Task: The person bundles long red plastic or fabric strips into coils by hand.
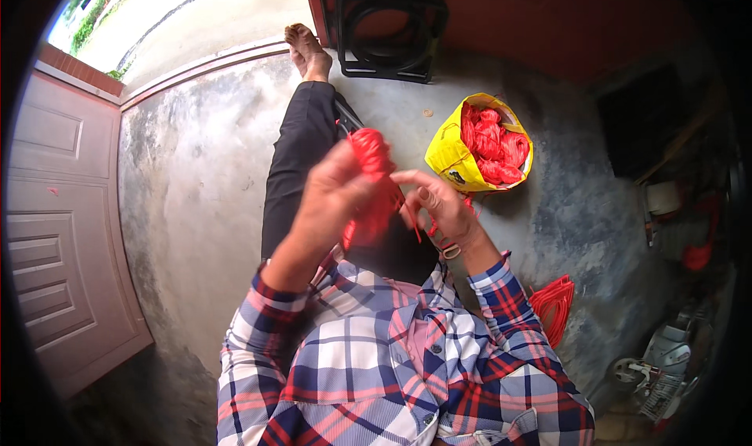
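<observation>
A hank of red cord (373,160), partly smeared by motion, is gripped in my left hand (333,187) above my lap. Close beside it, my right hand (442,211) has its fingers curled, with the index finger reaching toward the hank. Loose red strands run below the right fingers, which appear to pinch one of them; the exact grip is partly hidden. To the right, a yellow bag (454,155) stands on the floor with its top open, filled with several red cord hanks (493,144). Another looped red bundle (553,309) lies on the floor by my right elbow.
A black folded frame (384,35) leans on the red wall at the far side. My outstretched leg (298,148) lies across the concrete floor (196,187). A panelled door (70,227) stands at left. A small grey wheeled object (662,364) is at lower right.
</observation>
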A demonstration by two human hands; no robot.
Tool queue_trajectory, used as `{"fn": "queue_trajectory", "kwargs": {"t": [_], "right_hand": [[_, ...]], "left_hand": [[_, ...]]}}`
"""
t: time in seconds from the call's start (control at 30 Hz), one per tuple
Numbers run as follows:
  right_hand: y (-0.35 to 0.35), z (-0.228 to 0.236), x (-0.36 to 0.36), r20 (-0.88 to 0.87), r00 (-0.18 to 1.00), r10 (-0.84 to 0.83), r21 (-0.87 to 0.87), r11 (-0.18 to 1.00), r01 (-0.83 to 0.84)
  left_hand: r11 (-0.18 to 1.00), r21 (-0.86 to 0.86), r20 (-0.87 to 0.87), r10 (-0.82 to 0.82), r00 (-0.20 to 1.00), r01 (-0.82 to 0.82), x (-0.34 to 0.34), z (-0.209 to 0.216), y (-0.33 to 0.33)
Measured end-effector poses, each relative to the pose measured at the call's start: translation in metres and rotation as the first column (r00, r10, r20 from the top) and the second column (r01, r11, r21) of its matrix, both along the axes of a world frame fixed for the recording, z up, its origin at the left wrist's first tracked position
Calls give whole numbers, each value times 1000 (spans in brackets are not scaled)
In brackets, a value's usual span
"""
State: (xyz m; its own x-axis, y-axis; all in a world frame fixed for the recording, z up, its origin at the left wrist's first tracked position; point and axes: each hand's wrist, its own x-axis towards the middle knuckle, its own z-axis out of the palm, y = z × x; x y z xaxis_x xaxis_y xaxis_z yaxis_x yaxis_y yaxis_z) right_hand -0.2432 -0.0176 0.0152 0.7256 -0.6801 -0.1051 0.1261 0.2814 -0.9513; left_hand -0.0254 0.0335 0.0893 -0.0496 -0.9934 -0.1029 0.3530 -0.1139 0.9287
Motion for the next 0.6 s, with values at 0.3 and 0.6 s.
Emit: {"fn": "queue_trajectory", "kwargs": {"t": [0.3,0.6], "right_hand": [[-42,-23,59,-411,847,-339,-545,835,70],[-46,-11,45,-323,791,-519,-595,761,256]], "left_hand": [[906,-297,928,349,-133,303,27,-79,-63],[912,-409,787,355,504,-3,14,-87,-45]]}}
